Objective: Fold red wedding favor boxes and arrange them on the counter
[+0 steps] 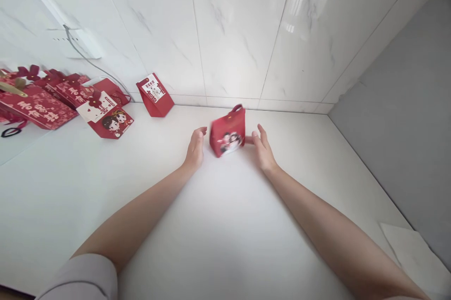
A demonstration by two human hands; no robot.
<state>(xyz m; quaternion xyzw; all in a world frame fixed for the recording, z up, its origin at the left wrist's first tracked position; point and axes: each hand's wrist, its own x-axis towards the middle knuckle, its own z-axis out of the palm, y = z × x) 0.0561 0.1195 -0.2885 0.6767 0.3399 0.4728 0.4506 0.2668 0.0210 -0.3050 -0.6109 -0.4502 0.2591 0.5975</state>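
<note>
A small red gift bag [229,127] with a looped handle on top and a picture of a couple on its front stands tilted and slightly blurred on the white tabletop [218,225]. To its left is my left hand [196,147], thumb and fingers apart, with a gap between it and the bag. My right hand [262,147] is on the other side, its fingers spread and reaching close to the bag's right edge. Whether those fingertips touch the bag I cannot tell. Neither hand is wrapped round it.
A red box [157,96] with a white label stands near the tiled wall [232,32]. Farther left are a red and white box [107,117] with cartoon figures and several red bags [45,103]. A grey cable [88,61] hangs from a wall socket. White sheets [416,253] lie at the lower right.
</note>
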